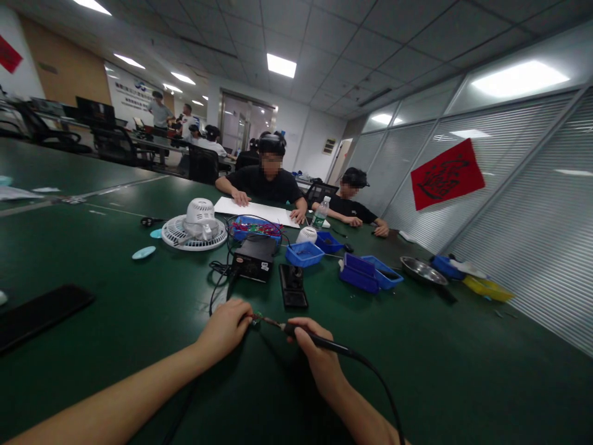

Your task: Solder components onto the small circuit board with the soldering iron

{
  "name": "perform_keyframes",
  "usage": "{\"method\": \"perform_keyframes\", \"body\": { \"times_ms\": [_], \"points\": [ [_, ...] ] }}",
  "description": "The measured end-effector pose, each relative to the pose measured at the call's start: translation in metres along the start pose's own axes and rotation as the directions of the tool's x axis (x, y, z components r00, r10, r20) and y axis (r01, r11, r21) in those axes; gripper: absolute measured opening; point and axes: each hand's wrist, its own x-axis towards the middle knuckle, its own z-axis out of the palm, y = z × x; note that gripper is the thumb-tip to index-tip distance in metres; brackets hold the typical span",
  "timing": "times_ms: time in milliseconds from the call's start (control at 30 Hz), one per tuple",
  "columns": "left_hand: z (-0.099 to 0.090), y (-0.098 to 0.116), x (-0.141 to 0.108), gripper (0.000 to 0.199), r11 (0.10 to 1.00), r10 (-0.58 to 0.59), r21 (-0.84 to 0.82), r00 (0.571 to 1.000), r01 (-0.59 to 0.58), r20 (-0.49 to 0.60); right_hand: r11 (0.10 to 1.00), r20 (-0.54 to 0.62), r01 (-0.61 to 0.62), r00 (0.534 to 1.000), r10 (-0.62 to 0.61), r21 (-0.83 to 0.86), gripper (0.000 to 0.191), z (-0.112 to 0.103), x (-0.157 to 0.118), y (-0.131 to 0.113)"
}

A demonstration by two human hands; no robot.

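My right hand (317,358) grips a black pen-like soldering iron (290,329), probably light, best held by its handle away from the metal tip. My left hand (227,327) pinches a small, likely fragile green piece (256,318) just above the green table (152,321), both forearms angled inward.

We've got a red banner (448,174) hanging against the blinds (532,204), a clear bottle (320,213) standing between two seated people in black, and out right, a shiny metal dish (423,271) near a yellow tray (488,288).
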Motion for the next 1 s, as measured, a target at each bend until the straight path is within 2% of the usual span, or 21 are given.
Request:
{"method": "perform_keyframes", "body": {
  "times_ms": [67, 133, 467, 700, 1000],
  "points": [
    [0.001, -0.001, 0.000, 0.014, 1.000, 0.004, -0.003, 1.000, -0.004, -0.003, 0.998, -0.051, -0.017, 0.999, 0.020, 0.060, 0.013, 0.001, -0.001, -0.002],
    [0.002, -0.002, 0.000, 0.014, 1.000, 0.006, -0.004, 1.000, -0.006, -0.007, 0.996, -0.087, -0.033, 0.995, 0.040, 0.084, 0.015, 0.001, -0.001, -0.003],
    [0.000, 0.000, -0.001, 0.015, 1.000, 0.003, -0.014, 1.000, -0.003, -0.022, 0.992, -0.109, -0.049, 0.992, 0.061, 0.113, 0.024, 0.000, -0.002, 0.006],
    [-0.002, 0.004, -0.002, 0.016, 1.000, -0.005, 0.005, 1.000, 0.005, 0.000, 0.995, -0.071, -0.038, 0.996, 0.044, 0.091, 0.029, 0.001, -0.004, -0.002],
    [-0.004, 0.005, -0.003, 0.017, 1.000, -0.011, 0.008, 1.000, 0.011, 0.013, 0.995, -0.038, -0.022, 0.999, 0.026, 0.097, 0.034, 0.001, -0.004, 0.004]
  ]
}}
